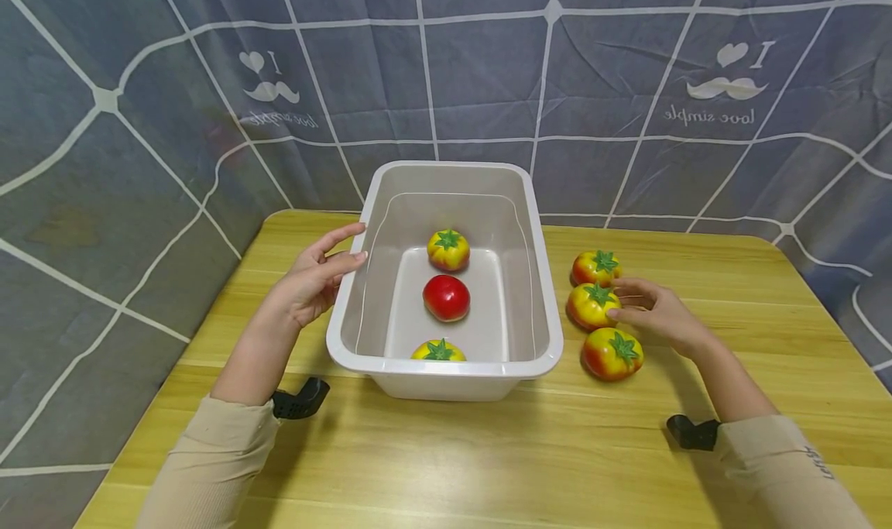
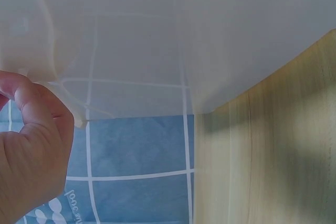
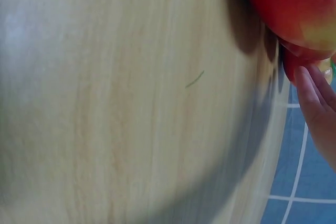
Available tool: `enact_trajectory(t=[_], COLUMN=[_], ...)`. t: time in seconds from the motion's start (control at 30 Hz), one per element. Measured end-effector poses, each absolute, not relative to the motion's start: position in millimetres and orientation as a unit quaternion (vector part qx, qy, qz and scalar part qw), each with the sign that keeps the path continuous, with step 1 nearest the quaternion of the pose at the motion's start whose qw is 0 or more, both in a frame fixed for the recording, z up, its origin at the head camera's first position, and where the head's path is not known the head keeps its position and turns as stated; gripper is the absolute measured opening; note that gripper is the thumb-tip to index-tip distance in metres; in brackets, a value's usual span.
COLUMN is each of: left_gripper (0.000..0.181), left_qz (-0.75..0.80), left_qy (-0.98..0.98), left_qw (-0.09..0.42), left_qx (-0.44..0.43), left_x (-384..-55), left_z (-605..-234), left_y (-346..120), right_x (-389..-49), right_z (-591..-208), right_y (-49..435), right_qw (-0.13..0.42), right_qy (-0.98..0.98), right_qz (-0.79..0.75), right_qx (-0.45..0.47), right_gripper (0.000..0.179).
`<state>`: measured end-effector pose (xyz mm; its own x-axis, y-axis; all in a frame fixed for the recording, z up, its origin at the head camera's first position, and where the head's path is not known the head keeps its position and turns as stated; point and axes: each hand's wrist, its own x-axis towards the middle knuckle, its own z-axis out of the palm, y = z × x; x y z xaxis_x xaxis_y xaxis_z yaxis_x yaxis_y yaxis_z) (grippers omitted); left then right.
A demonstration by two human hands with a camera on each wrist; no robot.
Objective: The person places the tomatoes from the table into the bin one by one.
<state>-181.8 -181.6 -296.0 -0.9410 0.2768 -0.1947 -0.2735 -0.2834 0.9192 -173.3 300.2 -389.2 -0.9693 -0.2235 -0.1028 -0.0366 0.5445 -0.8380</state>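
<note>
A light grey plastic bin (image 1: 446, 369) stands on the table, with three tomatoes inside. The back tomato (image 1: 449, 251) shows yellow with a green leaf top, the middle tomato (image 1: 447, 298) shows plain red, and the front tomato (image 1: 438, 351) is partly hidden by the bin's wall. My left hand (image 1: 313, 281) holds the bin's left rim between thumb and fingers. To the right of the bin three yellow-red tomatoes form a row: far (image 1: 592, 266), middle (image 1: 589, 306) and near (image 1: 610, 354). With fairly straight fingers, my right hand (image 1: 655, 312) touches the right side of the middle one.
The wooden table (image 1: 446, 459) reaches back to a blue-grey curtain (image 1: 481, 80) with white grid lines, which also hangs along both sides. A black wrist device (image 1: 301, 399) sits at the left cuff and another device (image 1: 693, 433) at the right cuff.
</note>
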Motion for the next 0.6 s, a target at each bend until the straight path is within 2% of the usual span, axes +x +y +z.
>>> enact_trajectory(t=[0.6], left_gripper=[0.038], left_qz=[0.797], left_qy=[0.578], left_qw=[0.173], left_qx=[-0.003], left_x=[-182.2], left_z=[-295.4], left_y=[-181.7], right_x=[-172.7], right_z=[-389.7], right_y=[296.0], right_qw=[0.12], right_qy=[0.874], right_qz=[-0.466], right_qx=[-0.065], right_gripper=[0.058])
